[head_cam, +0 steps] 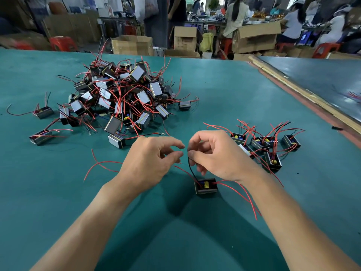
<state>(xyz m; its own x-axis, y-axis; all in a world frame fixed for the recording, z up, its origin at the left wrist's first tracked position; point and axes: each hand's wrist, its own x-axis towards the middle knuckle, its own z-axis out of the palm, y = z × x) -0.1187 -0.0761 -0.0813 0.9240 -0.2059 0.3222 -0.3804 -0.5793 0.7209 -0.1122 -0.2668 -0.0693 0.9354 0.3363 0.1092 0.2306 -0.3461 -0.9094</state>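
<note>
A small black box module [206,186] with a yellow part inside lies on the green table [214,98] just below my hands. A black wire [191,169] rises from it, and my right hand [213,153] pinches its top end between thumb and forefinger. My left hand [150,159] sits close beside the right, thumb and forefinger pinching a thin red wire end [178,150]. Other red wires [242,194] trail from the module to the right, under my right wrist.
A big heap of the same modules [125,96] with tangled red and black wires lies at the far left. A smaller group of modules [265,147] sits to the right. Cardboard boxes [254,38], red stools and people stand beyond the table's far edge.
</note>
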